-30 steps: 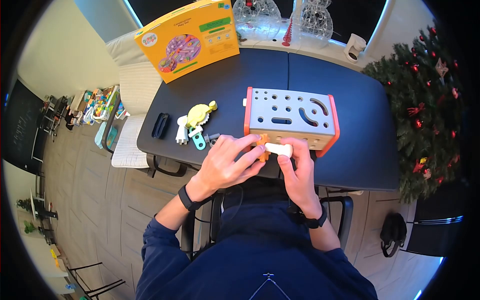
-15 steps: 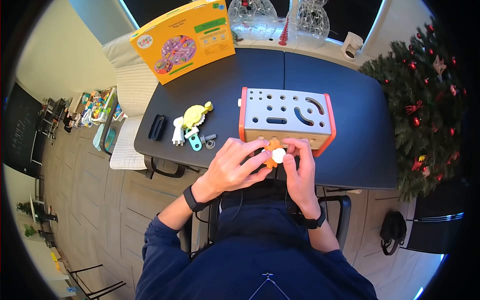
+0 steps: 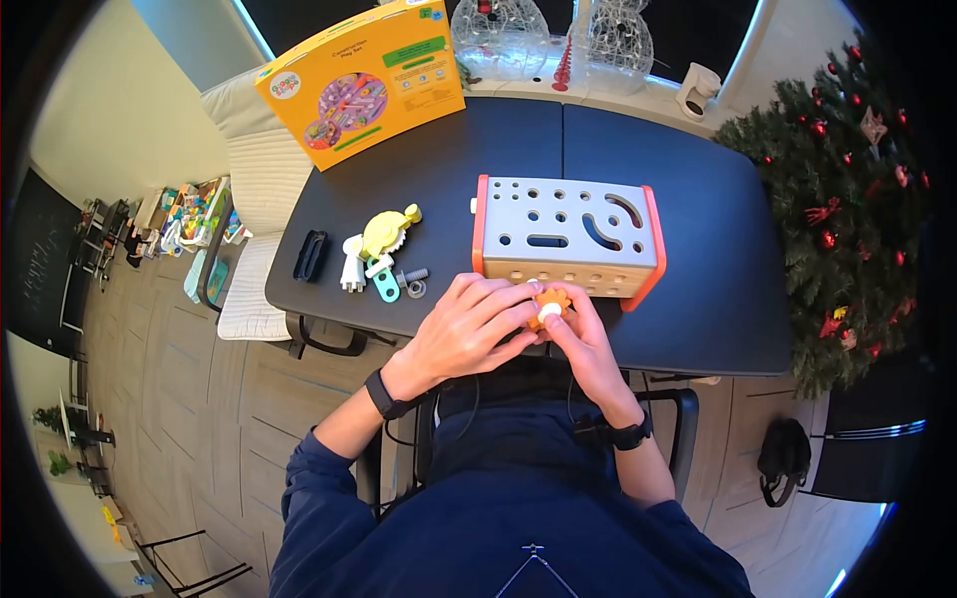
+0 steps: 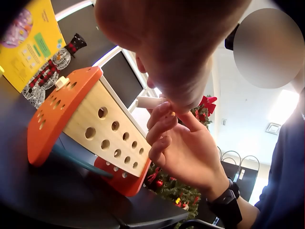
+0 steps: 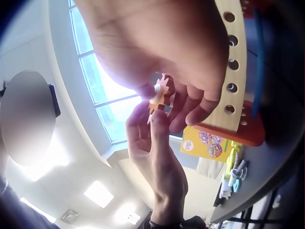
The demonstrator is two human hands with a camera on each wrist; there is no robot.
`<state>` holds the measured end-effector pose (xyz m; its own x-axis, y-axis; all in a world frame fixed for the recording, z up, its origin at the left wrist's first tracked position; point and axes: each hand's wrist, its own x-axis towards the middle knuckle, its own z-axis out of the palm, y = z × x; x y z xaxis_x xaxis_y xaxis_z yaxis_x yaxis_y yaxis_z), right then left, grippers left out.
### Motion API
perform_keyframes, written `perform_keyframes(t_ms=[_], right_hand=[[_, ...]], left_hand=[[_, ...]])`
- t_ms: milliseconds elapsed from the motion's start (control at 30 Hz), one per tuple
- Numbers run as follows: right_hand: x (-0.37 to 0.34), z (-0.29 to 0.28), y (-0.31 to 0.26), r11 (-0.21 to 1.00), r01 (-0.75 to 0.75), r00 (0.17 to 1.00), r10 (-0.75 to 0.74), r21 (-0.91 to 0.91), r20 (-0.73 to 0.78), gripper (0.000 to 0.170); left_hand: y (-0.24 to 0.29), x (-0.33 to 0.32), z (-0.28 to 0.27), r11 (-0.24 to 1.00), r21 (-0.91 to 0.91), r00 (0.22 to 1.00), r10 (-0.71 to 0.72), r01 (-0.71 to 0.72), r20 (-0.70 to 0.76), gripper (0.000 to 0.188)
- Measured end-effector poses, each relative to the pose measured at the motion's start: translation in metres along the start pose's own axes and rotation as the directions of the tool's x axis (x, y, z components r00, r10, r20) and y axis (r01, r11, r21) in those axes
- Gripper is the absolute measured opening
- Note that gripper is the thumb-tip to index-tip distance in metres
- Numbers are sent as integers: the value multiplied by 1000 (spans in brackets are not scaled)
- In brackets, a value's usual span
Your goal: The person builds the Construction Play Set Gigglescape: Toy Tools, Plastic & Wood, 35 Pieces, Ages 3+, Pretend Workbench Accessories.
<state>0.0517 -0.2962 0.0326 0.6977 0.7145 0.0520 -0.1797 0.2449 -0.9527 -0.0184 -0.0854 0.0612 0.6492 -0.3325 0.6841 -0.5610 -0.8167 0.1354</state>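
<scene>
The orange toothed gear (image 3: pixel 555 294), plastic by its look, has turned between the hands: a second ago it was nearly edge-on to the head camera with the white round-headed peg (image 3: pixel 549 313) lying sideways, its tip at the gear. Now the gear's face tilts up, and the peg's round head sits near its middle. In the left wrist view a white shaft juts out beside the fingertips, so I judge that the peg now passes through the gear and the two move as one piece.

The right hand (image 3: pixel 588 349) has its thumb bent in by the peg's head and its fingers behind the gear, pinching the pair. The left hand (image 3: pixel 464 324) has its fingers bent and nearly closed, and in the right wrist view its thumb and fingers pinch the gear's lower edge.

Just beyond the hands stands the toy box with grey holed top, pale wooden side and orange-red ends (image 3: pixel 573 205), where it was. Beyond the left hand, to its left, the yellow toy saw (image 3: pixel 384 234), the teal holed strip (image 3: pixel 385 284) and the grey ribbed bolt (image 3: pixel 414 274) lie as before, untouched.
</scene>
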Motion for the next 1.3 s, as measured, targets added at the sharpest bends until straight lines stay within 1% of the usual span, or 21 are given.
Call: perform_keyframes(t_ms=[67,167,300,367,467,667,900,1000,1067,1200,1300], right_hand=[[0,-7,12,1000,-4,1000,5,-4,21,39],[1,-9,20,999,-25,1000,25,-30,13,35],[3,-7,20,1000,-22,1000,22,-2,-19,34],[3,-5,19,999,-33,999,33,23,-28,33],[3,-9,21,992,-66,997,62,-105,-43,36],[2,-7,25,996,-26,998,21,-85,-57,34],[3,-13,28,995,-35,998,31,-94,-47,37],[4,-13,28,993,-31,998,26,-112,-50,37],[6,-13,29,995,-20,998,14,-97,-58,37],[8,-13,26,990,-18,998,9,-138,-68,37],[8,-13,25,993,-12,998,4,-120,-67,37]], left_hand=[[-3,0,-1,999,-17,998,-41,42,42,61],[-9,9,-5,989,48,980,-142,136,139,70],[-13,18,-1,964,175,930,-244,201,276,81],[-14,22,2,963,184,930,-245,199,275,82],[-18,28,5,961,199,930,-242,191,276,83],[-23,39,4,968,174,922,-227,179,312,87],[-27,43,7,970,174,913,-223,171,342,88],[-29,46,8,974,188,929,-184,128,321,84],[-29,52,7,971,214,923,-177,107,343,82],[-31,58,6,972,222,920,-158,80,360,78],[-30,61,6,970,221,887,-193,106,420,82]])
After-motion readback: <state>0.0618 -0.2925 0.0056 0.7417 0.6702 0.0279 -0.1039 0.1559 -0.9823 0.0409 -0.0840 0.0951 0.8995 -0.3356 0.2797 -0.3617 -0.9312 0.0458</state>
